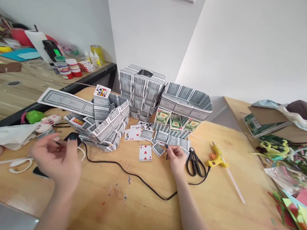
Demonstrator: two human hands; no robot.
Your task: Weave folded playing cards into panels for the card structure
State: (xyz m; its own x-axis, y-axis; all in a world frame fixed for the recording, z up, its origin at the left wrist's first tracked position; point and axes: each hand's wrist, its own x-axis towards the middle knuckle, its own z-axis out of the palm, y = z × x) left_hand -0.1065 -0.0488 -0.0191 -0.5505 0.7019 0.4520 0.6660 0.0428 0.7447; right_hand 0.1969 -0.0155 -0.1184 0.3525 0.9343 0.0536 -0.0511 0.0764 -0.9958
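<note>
My left hand (61,157) is raised over the left part of the table, its fingers loosely bent and apart, with nothing visible in them. My right hand (176,159) has its fingertips pinched at the edge of a face-down playing card (158,149); the exact grip is small and partly hidden. Beside it lies a stack of playing cards (145,153) with a heart card on top. A joined strip of cards (167,138) lies just behind. Black-handled scissors (196,163) rest right of my right hand, close to a yellow glue gun (217,158) with a glue stick in it.
Structures built from cards stand at the back: a tall box (142,89), an open-topped box (184,103) and a slanted piece (108,126) at left. A black cord (128,174) crosses the table. Coloured paper scraps (299,212) lie at right. Jars (64,69) stand on the left table.
</note>
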